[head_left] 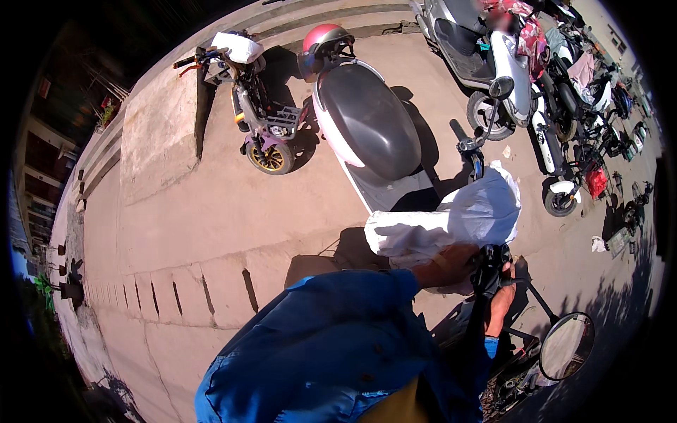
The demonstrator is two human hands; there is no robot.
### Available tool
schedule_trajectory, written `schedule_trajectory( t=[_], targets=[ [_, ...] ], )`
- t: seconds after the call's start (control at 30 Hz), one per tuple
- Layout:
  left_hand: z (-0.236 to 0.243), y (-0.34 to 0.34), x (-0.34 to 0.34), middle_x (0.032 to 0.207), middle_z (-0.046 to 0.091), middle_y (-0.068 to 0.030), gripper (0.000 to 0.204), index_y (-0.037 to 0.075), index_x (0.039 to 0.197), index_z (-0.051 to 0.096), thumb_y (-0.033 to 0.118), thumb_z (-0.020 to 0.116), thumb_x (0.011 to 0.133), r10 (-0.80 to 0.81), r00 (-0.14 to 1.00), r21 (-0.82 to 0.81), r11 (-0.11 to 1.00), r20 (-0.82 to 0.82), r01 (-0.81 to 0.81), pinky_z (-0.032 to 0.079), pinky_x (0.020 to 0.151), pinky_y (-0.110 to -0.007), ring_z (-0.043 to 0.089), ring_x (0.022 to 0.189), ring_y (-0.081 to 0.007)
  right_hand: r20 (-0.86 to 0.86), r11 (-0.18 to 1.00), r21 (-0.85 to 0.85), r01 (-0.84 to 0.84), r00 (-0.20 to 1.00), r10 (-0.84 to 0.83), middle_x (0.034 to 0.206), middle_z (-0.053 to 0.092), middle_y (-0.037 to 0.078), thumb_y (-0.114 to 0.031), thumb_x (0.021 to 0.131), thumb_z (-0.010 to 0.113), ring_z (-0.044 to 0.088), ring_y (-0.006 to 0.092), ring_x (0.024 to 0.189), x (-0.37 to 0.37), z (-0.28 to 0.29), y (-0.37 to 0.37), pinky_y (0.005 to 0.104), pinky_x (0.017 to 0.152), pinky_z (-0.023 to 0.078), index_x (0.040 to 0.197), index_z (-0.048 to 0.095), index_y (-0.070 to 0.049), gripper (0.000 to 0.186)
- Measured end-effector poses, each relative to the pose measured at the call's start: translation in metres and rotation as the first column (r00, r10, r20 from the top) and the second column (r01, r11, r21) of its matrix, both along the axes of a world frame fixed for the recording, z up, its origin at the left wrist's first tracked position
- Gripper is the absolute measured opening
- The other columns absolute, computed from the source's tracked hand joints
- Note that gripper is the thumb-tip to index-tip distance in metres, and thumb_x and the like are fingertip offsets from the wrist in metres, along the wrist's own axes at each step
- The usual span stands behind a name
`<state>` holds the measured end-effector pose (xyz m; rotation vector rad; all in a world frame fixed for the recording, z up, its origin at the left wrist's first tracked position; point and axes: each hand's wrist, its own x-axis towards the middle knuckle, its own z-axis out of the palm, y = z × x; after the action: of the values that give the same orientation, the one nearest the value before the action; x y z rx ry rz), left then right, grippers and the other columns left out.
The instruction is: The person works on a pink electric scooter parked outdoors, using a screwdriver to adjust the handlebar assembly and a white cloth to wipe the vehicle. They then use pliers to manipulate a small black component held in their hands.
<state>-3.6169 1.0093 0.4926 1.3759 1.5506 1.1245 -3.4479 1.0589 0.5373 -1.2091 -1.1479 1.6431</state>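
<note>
- a black handlebar grip of a scooter sits at about four o'clock in the view, its long axis running roughly from twelve to six o'clock, upper end near a white cloth cover.
- the right hand lies on the grip from the five o'clock side, fingers curled closed around it; it is the nearer hand, already touching.
- the left hand lies just to the nine o'clock side of the grip, reaching in from a blue sleeve; whether its fingers are closed or loose cannot be told, as they press into the cloth.
- the white cloth cover drapes over the handlebar area, directly at twelve o'clock from both hands and touching the left one.
- a round mirror on a thin stalk sits at five o'clock from the grip.
- beyond the cloth, at eleven o'clock, a scooter's grey seat stretches away, with a pink helmet at its far end.
- a small purple bicycle is parked at ten o'clock, well apart.
- more parked scooters crowd the one o'clock edge on the concrete pavement.
</note>
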Motion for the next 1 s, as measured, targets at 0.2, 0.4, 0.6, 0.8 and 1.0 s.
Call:
schedule_trajectory(
  t=[0.2, 0.4, 0.6, 0.8, 1.0],
  targets=[
    [0.005, -0.02, -0.039, 0.108, 0.067, -0.0246, 0.027, -0.002, 0.125, 0.056, 0.013, 0.046, 0.104, 0.114, 0.98, -0.038, 0.993, 0.163, -0.11, 0.051, 0.09, -0.042, 0.066, 0.102, -0.0354, 0.141, 0.998, 0.046, 0.034, 0.989, -0.041, 0.108, 0.068, 0.006, -0.043, 0.1, 0.065, 0.063, 0.0149, 0.093, 0.001, -0.011, 0.013, 0.028, 0.082, 0.053, 0.137, 0.061, -0.002, 0.055],
    [0.037, -0.03, -0.045, 0.108, 0.069, -0.0132, 0.024, -0.001, 0.125, 0.058, 0.001, 0.053, 0.102, 0.15, 0.956, 0.221, 0.953, 0.252, -0.208, 0.051, 0.091, -0.031, 0.067, 0.095, -0.021, -0.075, 0.994, -0.105, 0.043, 0.996, -0.051, 0.124, 0.066, 0.007, -0.036, 0.099, 0.067, 0.062, 0.0164, 0.102, 0.014, -0.029, 0.017, 0.0281, 0.09, 0.051, 0.142, 0.059, -0.005, 0.054],
    [0.044, -0.037, -0.031, 0.103, 0.072, -0.0091, 0.019, 0.0, 0.121, 0.057, -0.001, 0.049, 0.104, 0.245, 0.844, 0.154, 0.922, 0.476, -0.354, 0.05, 0.085, -0.025, 0.063, 0.087, -0.0105, -0.199, 0.981, -0.192, 0.017, 0.978, -0.056, 0.125, 0.065, 0.008, -0.029, 0.099, 0.067, 0.065, 0.0164, 0.101, 0.011, -0.024, 0.014, 0.028, 0.085, 0.054, 0.144, 0.057, -0.006, 0.051],
    [0.021, -0.037, -0.022, 0.104, 0.073, -0.0079, 0.014, 0.001, 0.111, 0.064, 0.002, 0.052, 0.105, 0.308, 0.86, 0.171, 0.899, 0.408, -0.403, 0.05, 0.084, -0.025, 0.062, 0.086, -0.0101, -0.215, 0.981, -0.193, 0.011, 0.975, -0.053, 0.125, 0.066, 0.008, -0.03, 0.099, 0.068, 0.066, 0.017, 0.101, 0.008, -0.021, 0.013, 0.0285, 0.085, 0.055, 0.143, 0.058, -0.006, 0.051],
    [0.009, -0.034, -0.014, 0.109, 0.073, -0.0089, 0.017, -0.002, 0.113, 0.065, 0.001, 0.05, 0.105, 0.272, 0.8, 0.184, 0.887, 0.534, -0.424, 0.051, 0.084, -0.025, 0.063, 0.086, -0.0108, -0.192, 0.99, -0.137, 0.039, 0.979, -0.065, 0.107, 0.068, 0.007, -0.031, 0.1, 0.065, 0.069, 0.0175, 0.087, 0.008, -0.027, 0.015, 0.0298, 0.073, 0.058, 0.13, 0.062, -0.004, 0.04]
  ],
)
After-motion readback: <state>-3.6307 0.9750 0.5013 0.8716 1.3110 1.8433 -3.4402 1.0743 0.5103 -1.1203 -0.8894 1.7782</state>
